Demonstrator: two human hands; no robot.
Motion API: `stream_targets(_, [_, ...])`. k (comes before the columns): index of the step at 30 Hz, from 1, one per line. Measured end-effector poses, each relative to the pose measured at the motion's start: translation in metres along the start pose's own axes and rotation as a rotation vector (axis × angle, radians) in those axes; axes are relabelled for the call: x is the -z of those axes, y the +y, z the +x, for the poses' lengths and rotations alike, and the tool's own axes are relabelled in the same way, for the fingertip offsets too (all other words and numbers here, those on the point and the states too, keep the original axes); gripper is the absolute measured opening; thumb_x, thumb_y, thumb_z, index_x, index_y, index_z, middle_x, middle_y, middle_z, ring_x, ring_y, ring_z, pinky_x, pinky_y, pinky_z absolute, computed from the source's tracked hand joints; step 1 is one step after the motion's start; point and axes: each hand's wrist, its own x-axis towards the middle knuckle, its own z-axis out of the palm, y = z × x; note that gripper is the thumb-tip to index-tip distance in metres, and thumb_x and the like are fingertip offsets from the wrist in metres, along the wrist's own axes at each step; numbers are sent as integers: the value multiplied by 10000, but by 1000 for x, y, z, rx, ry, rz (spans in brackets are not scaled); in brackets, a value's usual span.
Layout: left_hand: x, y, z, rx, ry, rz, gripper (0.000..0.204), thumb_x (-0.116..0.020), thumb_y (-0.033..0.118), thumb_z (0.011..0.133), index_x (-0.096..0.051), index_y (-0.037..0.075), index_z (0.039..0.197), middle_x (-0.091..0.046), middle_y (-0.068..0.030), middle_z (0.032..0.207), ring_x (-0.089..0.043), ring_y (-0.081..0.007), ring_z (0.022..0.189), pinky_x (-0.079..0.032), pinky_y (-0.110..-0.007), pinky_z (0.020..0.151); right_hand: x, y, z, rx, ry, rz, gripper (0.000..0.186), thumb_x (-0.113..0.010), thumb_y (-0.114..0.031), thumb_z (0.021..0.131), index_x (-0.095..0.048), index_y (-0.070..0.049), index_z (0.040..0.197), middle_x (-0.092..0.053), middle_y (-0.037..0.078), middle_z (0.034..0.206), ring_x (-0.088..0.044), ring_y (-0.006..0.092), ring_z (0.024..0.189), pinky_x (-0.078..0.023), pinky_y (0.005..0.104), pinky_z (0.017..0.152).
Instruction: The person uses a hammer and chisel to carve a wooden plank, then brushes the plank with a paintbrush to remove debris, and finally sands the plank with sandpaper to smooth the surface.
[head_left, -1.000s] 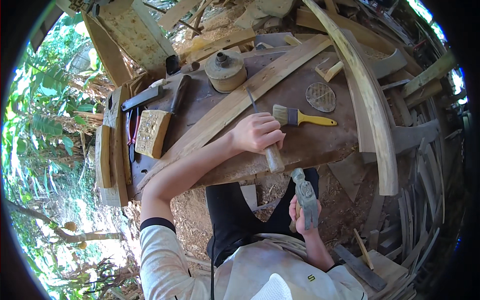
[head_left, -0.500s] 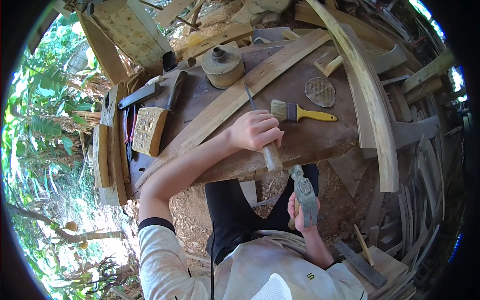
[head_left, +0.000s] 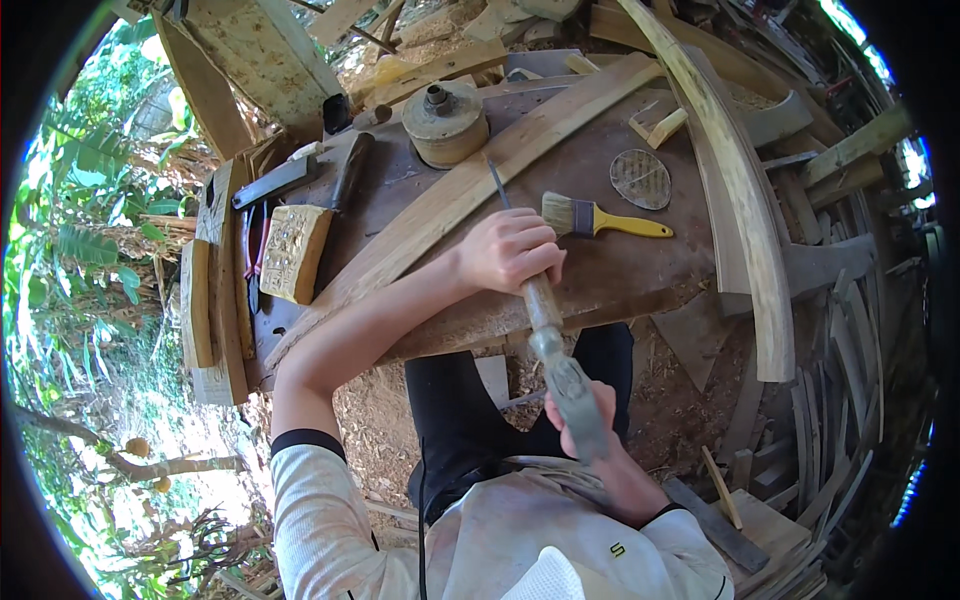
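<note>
My left hand (head_left: 513, 252) is wrapped round a chisel (head_left: 541, 300) by its wooden handle. The thin metal blade runs away from me, its tip on a long plank (head_left: 455, 215) that lies slantwise across the workbench. My right hand (head_left: 590, 415) grips a claw hammer (head_left: 572, 385), slightly blurred; its handle is mostly hidden behind the head and fingers. The hammer's striking face meets the butt of the chisel handle, or very nearly so. Beside my left hand lies a paintbrush (head_left: 610, 222) with a yellow handle.
On the workbench (head_left: 400, 190) stand a round can with a spout (head_left: 445, 125) and a carved wood block (head_left: 295, 252). Red-handled pliers (head_left: 257, 255) lie at the left, a round disc (head_left: 640, 179) at the right. A long curved pole (head_left: 745, 190) crosses the right side. Scrap wood is piled beyond.
The hammer has swung left and up from beside my right leg to the chisel's butt end. My left hand and the chisel have hardly moved.
</note>
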Motion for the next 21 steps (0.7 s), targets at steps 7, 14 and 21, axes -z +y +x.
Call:
stream_targets(7, [4,1,2,37,9,-2,236,-829,150,794,-594,139,773,-548,-20,713,-614,-242,649,-489,-381,593,-18,-12,-4,130,74,-322,305,-601,-222,986,-556,-43,744,-578,66,622,-583,210,514,-417,348,475])
stream_targets(14, [1,0,11,43,31,-2,275,-775,32,774,-515,110,726,-509,-50,685,-547,-261,607,-456,-392,574,-27,13,-6,-62,173,23,375,-623,-325,964,-568,-89,678,-588,40,616,-574,173,515,-401,333,470])
stream_targets(21, [2,-8,5,107,-19,39,205,-808,180,769,-609,136,792,-580,-31,756,-628,-253,715,-505,-382,669,-30,25,2,-17,289,-16,546,-549,-574,984,-541,-74,764,-523,51,607,-486,195,504,-385,346,516])
